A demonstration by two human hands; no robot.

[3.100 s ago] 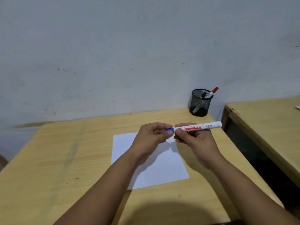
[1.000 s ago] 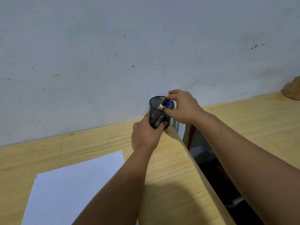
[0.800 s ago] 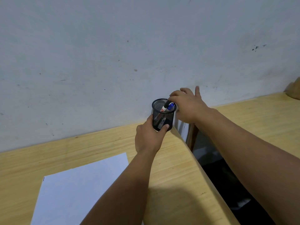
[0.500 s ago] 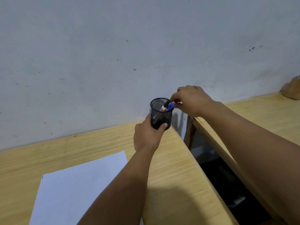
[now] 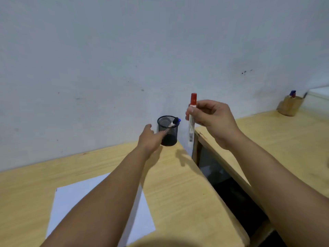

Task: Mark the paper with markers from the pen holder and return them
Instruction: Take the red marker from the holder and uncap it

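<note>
Right hand (image 5: 211,120) pinches red-capped marker (image 5: 191,120) upright, frame centre, right of pen holder (image 5: 167,131). Left hand (image 5: 150,139) open against holder. Risk: loose pinch drops marker into desk gap (image 5: 231,189).

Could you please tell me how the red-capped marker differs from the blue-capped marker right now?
The red-capped marker is out of the pen holder, held upright in the right hand; the blue-capped marker leans inside the holder, untouched. The red one's white barrel shows; the blue one's is mostly hidden. Both are capped.
</note>
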